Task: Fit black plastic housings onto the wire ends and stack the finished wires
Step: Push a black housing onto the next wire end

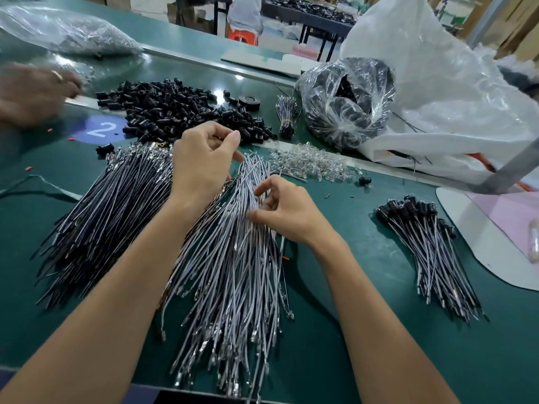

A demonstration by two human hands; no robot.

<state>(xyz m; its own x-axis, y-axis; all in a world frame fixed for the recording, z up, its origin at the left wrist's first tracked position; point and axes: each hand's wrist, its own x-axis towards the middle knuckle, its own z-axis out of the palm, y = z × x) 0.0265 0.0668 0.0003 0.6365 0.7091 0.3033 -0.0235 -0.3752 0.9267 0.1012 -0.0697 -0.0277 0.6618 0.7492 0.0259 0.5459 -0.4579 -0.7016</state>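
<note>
the left hand [204,161] is above the far end of the grey wires [242,258], fingers curled and thumb pressed to the forefinger. if something small is pinched there, i cannot tell. the right hand [287,212] lies on the same pile with bent fingers. its fingertips [252,215] touch the wires, but if one wire is already gripped is not clear.

the grey wires lie fanned on the green tabletop [364,330] between the two forearms, with metal terminals at the near ends. the black housings [175,112] are a loose heap further away, behind the left hand. the finished wires [431,252] are stacked to the right, caps pointing away.

i judge the wires as light, thin and bendy. they tangle easily, so it is better to take one wire close to its end, where it stays straight enough to push in. the housings look small, hard and smooth, and may slip or roll, so hold one by its sides.
</note>
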